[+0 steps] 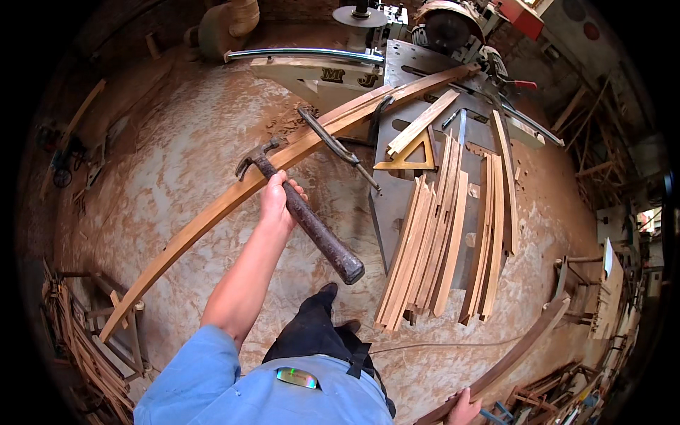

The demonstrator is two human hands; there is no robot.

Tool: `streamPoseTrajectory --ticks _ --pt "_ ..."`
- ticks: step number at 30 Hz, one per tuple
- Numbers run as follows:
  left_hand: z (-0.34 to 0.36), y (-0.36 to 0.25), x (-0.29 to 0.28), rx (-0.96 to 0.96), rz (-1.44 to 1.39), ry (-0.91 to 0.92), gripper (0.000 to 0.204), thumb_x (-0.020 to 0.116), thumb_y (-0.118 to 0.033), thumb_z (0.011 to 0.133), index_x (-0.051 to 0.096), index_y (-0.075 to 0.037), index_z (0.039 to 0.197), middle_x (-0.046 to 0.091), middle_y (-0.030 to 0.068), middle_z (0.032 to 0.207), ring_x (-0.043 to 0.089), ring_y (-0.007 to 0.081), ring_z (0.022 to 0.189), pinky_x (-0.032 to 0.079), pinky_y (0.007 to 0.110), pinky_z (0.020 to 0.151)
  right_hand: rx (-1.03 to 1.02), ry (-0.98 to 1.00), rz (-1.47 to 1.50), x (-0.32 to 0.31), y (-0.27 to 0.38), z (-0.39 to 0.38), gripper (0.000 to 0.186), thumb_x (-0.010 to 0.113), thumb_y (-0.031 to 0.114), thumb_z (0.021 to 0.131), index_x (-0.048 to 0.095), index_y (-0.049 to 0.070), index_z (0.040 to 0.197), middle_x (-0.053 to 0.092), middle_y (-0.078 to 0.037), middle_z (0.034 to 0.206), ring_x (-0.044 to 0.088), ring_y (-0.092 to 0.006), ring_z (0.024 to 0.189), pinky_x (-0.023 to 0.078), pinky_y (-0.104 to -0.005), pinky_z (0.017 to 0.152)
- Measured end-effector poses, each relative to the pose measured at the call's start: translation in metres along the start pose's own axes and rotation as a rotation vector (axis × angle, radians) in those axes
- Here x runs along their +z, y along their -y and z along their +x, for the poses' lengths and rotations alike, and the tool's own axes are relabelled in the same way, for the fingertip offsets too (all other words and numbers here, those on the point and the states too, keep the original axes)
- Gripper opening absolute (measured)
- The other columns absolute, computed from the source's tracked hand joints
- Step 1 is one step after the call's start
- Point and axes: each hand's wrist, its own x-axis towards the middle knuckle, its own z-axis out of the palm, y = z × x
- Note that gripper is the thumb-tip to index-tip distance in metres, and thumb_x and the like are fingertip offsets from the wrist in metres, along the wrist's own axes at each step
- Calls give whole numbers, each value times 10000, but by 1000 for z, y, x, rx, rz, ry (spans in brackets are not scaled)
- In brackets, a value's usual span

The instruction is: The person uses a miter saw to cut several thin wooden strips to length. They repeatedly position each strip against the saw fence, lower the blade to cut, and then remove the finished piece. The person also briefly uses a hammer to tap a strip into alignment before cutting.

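Held out in front of me, my left hand (280, 202) grips a claw hammer (319, 234) by its dark, worn handle, head up and to the left. Its head lies over a long wooden beam (195, 230) that runs diagonally onto a grey metal machine table (389, 219). A metal bar clamp (329, 142) crosses the beam just above the hammer. At the lower right, my right hand (464, 407) grips a dark curved board (524, 340), partly cut off by the frame's edge. Pale cut strips (443, 234) and a yellow triangular square (407, 159) lie on the table.
A saw machine (443, 28) and a steel rail (304, 54) stand at the back. Wood piles (85, 340) line the lower left, with more stacked lumber (588, 134) along the right. A cable (425, 347) crosses the dusty floor (177, 163) near my feet.
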Motion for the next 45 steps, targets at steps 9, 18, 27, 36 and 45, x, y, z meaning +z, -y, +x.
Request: streamPoseTrajectory --ticks 9,18,27,36,45 --pt "-3 6 9 26 -33 -40 138 543 -213 953 486 -101 898 530 51 696 537 182 554 476 360 483 -17 -24 -94 -2 5 9 402 674 352 890 653 -43 967 697 -135 773 670 -224 703 539 -357 641" --pt "-7 10 17 37 26 -20 148 537 -224 961 489 -108 882 529 30 699 533 169 573 478 338 491 -65 -30 -96 3 5 22 354 667 284 895 647 -67 932 675 -150 750 644 -218 648 526 -353 590" --pt "-4 8 11 35 64 5 165 562 -234 951 493 -85 927 535 51 722 534 180 576 487 353 502 65 16 -14 -2 -14 37 322 686 270 880 651 -44 944 672 -165 818 647 -243 731 527 -378 657" --pt "-44 -10 1 313 204 160 231 589 -260 970 485 -107 832 493 1 703 500 105 574 448 268 489 -56 38 321 -16 -7 57 134 621 94 884 531 2 924 594 -77 716 598 -167 554 506 -308 503" --pt "-184 13 26 554 885 236 245 599 -142 928 515 -73 1148 539 12 739 547 88 595 473 238 490 -143 205 443 -33 -71 145 139 592 118 928 523 -3 941 600 -78 729 608 -167 566 521 -308 519"
